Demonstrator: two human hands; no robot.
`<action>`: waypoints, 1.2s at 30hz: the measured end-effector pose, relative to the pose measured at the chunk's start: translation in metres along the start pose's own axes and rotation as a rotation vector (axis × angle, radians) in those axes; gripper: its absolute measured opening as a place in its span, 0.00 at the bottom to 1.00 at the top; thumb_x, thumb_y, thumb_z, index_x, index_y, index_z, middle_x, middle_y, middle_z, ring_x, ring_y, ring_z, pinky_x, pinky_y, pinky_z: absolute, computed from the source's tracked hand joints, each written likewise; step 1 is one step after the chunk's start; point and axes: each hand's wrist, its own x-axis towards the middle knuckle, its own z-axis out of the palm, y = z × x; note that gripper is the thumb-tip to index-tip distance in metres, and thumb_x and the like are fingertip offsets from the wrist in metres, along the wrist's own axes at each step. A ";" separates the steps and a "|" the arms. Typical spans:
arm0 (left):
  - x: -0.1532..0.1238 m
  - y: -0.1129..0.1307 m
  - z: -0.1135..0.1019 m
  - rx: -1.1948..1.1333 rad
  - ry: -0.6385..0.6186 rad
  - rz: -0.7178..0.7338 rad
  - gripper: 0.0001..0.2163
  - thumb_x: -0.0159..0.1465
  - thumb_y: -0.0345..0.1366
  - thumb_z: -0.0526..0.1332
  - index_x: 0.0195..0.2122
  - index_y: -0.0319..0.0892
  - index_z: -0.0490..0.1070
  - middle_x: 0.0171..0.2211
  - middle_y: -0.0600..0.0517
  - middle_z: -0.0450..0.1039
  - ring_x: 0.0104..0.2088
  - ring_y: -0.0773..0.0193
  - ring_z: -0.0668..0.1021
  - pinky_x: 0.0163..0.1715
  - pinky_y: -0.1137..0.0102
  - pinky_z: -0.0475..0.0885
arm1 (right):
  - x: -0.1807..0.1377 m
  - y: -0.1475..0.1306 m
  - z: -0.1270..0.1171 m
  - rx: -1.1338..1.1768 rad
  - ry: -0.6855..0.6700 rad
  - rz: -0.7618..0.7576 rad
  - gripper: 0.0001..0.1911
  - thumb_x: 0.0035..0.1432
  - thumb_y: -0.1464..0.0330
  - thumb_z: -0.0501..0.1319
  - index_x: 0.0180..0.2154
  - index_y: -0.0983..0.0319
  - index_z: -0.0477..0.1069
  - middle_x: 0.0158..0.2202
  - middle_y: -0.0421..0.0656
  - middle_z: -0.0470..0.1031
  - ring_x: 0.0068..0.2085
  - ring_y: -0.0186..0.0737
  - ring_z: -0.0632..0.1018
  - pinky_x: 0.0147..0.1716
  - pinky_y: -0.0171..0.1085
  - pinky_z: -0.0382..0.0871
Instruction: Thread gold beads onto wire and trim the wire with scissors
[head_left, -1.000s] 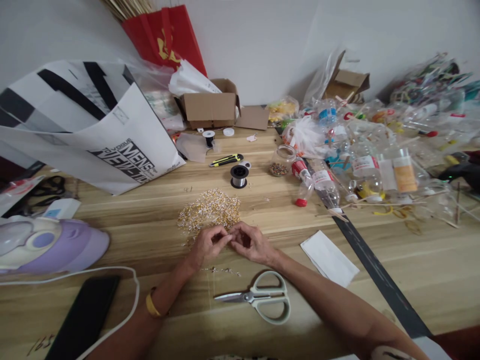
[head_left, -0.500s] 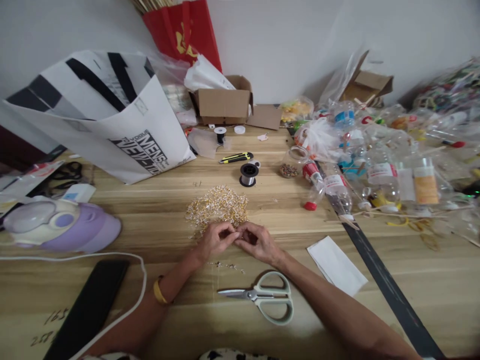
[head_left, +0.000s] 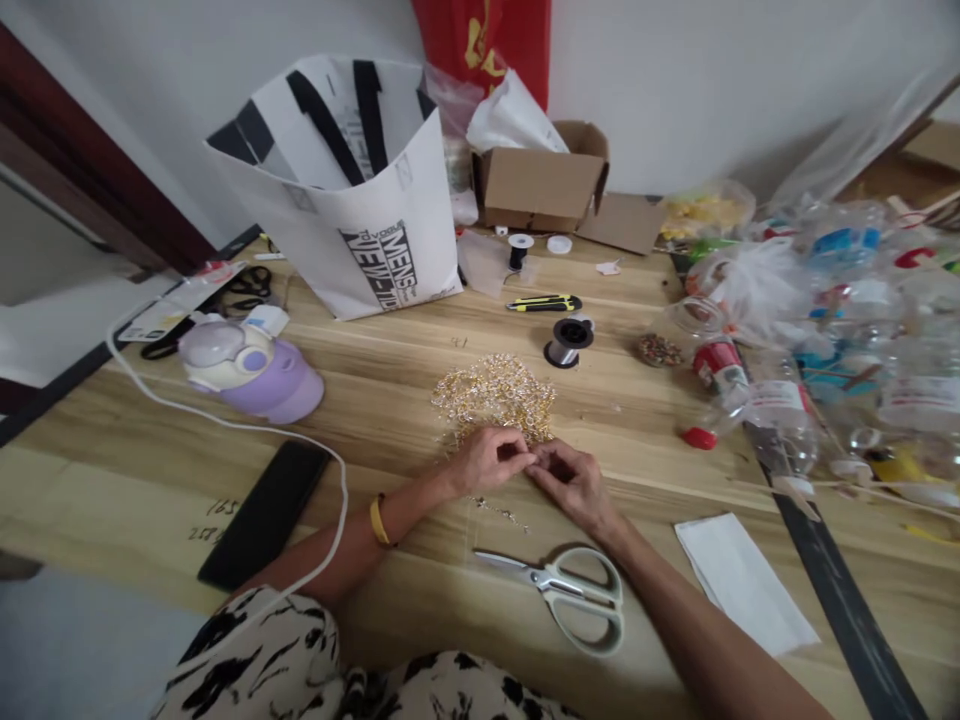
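My left hand point(head_left: 491, 460) and my right hand point(head_left: 574, 482) meet fingertip to fingertip at the near edge of a heap of gold and clear beads point(head_left: 495, 395). Both are closed in a pinch; what lies between the fingertips is too small to make out. Just below them a short beaded strand point(head_left: 501, 512) lies on the wood, with a thin clear thread beside it. Scissors point(head_left: 577, 592) with pale green handles rest nearer to me, blades pointing left.
Beyond the beads are a wire spool point(head_left: 568, 342), a yellow and black utility knife point(head_left: 544, 303) and a black thread spool point(head_left: 519, 252). Plastic bottles point(head_left: 780, 400) crowd the right side. A folded white paper point(head_left: 742, 580), black phone point(head_left: 262, 515), purple device point(head_left: 262, 375) and white bag point(head_left: 360, 220) surround the work area.
The view has swung left, so everything sits further right and my lap shows. My hands keep the same pinch beside the bead heap; the strand and scissors lie as before.
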 end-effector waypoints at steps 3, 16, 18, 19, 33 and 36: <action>0.000 0.000 0.000 -0.027 0.016 -0.009 0.08 0.58 0.34 0.60 0.23 0.39 0.70 0.22 0.53 0.71 0.25 0.68 0.71 0.28 0.73 0.66 | 0.000 -0.001 0.000 0.005 0.011 0.024 0.10 0.56 0.62 0.61 0.32 0.64 0.71 0.23 0.40 0.68 0.24 0.33 0.67 0.23 0.32 0.60; 0.003 -0.004 -0.002 -0.020 0.059 -0.036 0.09 0.58 0.36 0.60 0.23 0.38 0.70 0.21 0.55 0.70 0.24 0.69 0.70 0.26 0.74 0.64 | 0.003 0.002 -0.001 0.078 0.014 0.032 0.12 0.58 0.61 0.59 0.33 0.64 0.72 0.24 0.40 0.68 0.24 0.32 0.67 0.23 0.31 0.61; 0.004 -0.001 -0.003 -0.037 0.063 -0.035 0.09 0.59 0.36 0.59 0.24 0.38 0.70 0.21 0.55 0.70 0.24 0.69 0.70 0.27 0.75 0.64 | 0.005 0.000 -0.002 0.092 0.036 -0.006 0.11 0.59 0.62 0.59 0.32 0.64 0.71 0.26 0.41 0.68 0.25 0.32 0.68 0.25 0.31 0.61; 0.004 0.001 -0.004 -0.041 0.068 -0.037 0.10 0.60 0.37 0.58 0.24 0.38 0.70 0.21 0.55 0.69 0.24 0.69 0.69 0.27 0.75 0.64 | 0.005 -0.001 -0.003 0.100 0.042 -0.022 0.11 0.59 0.62 0.59 0.32 0.63 0.71 0.26 0.41 0.68 0.26 0.32 0.68 0.25 0.31 0.61; 0.006 -0.007 0.005 0.075 0.027 0.059 0.05 0.55 0.28 0.61 0.33 0.39 0.72 0.31 0.49 0.75 0.30 0.64 0.74 0.30 0.71 0.68 | 0.005 -0.006 -0.006 0.159 0.094 -0.076 0.12 0.59 0.61 0.59 0.32 0.63 0.70 0.27 0.42 0.68 0.26 0.32 0.69 0.25 0.32 0.64; 0.006 -0.007 0.007 0.124 0.060 0.157 0.05 0.55 0.28 0.62 0.33 0.40 0.73 0.35 0.48 0.76 0.38 0.60 0.74 0.41 0.65 0.68 | 0.004 -0.011 -0.006 0.030 0.111 -0.214 0.10 0.61 0.63 0.58 0.32 0.63 0.71 0.30 0.45 0.71 0.33 0.37 0.72 0.33 0.36 0.68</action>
